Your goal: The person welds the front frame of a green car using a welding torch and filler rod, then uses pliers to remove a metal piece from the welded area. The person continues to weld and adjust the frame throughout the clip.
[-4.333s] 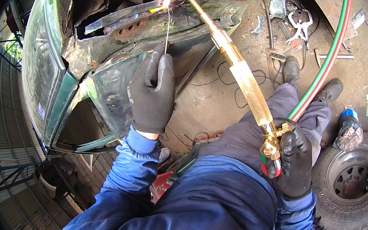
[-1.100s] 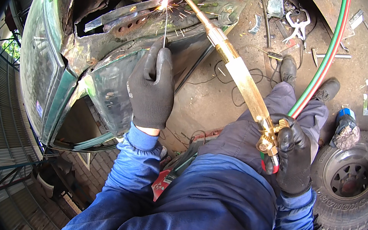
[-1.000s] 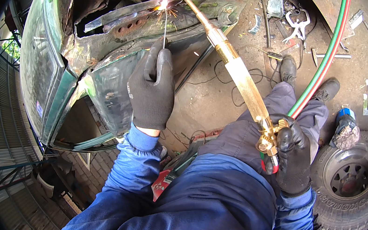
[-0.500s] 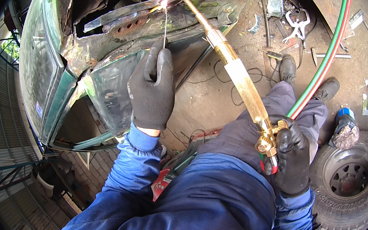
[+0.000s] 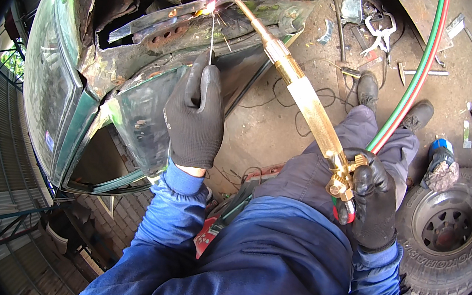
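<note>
My left hand (image 5: 196, 109), in a black glove, is closed on a thin filler rod (image 5: 212, 38) that points away from me. The rod's far end meets a bright glowing spot on the edge of a metal strip (image 5: 145, 22) on the rusty car body (image 5: 238, 24). My right hand (image 5: 377, 197), gloved too, is wrapped round the valve end of a brass gas torch (image 5: 313, 110). The torch lies diagonally, and its bent copper tip reaches the same glowing spot from the right. Sparks fly off beside the rod.
Red and green hoses (image 5: 408, 99) run upward from near my right hand. A wheel with its tyre (image 5: 452, 238) lies at the right. On the floor are a hammer (image 5: 403, 73), locking pliers (image 5: 380, 32), cables and scraps. A car window (image 5: 49, 79) stands at the left.
Sparks now spread to the right of the rod, and an orange glow shows on the strip left of the bright spot. Both hands and the torch have hardly moved.
</note>
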